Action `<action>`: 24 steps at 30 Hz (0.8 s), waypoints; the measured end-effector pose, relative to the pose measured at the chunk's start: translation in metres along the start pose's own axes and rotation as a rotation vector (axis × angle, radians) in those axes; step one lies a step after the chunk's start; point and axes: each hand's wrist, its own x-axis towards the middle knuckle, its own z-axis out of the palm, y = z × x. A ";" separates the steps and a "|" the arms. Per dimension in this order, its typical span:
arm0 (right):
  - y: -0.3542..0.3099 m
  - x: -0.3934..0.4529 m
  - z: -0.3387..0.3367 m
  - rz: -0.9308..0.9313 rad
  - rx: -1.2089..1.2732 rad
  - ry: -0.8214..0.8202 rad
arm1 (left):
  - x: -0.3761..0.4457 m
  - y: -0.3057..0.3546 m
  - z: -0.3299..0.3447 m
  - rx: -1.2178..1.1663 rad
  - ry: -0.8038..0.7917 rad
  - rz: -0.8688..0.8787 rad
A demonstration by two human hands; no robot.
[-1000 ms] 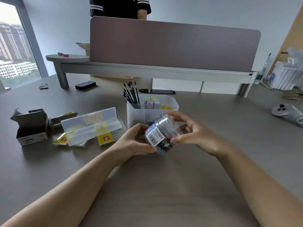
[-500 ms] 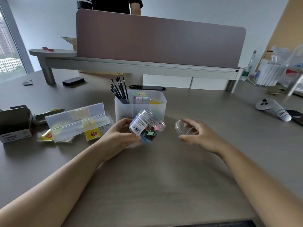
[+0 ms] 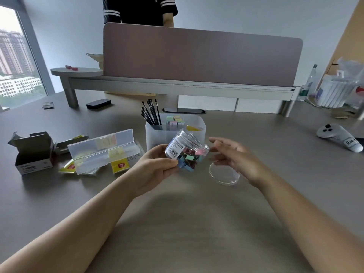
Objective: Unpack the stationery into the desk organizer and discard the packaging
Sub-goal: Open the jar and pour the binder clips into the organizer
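My left hand grips a clear plastic jar with a barcode label, full of coloured binder clips, tilted with its open mouth toward the translucent desk organizer. The organizer holds black pens, pastel sticky notes and a yellow pad. The jar's clear lid lies flat on the desk, to the right of the jar. Just above the lid, my right hand hovers with relaxed fingers, holding nothing.
Left of the organizer lie an open clear pen case, yellow wrappers and an open cardboard box. A white controller sits at right. A person stands behind the desk divider. A bin with a plastic bag stands far right.
My right hand took the lid off the jar, set it on the desk and let go. The left hand keeps the jar tilted near the organizer.
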 end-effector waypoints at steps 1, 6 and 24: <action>-0.004 0.003 0.004 0.035 0.093 -0.065 | 0.001 0.001 0.001 -0.019 -0.010 -0.010; -0.020 0.014 0.015 0.135 0.406 -0.211 | 0.003 0.013 0.009 -0.048 -0.047 -0.034; -0.019 0.066 -0.033 -0.092 0.026 0.207 | 0.072 0.093 0.037 0.378 0.203 -0.155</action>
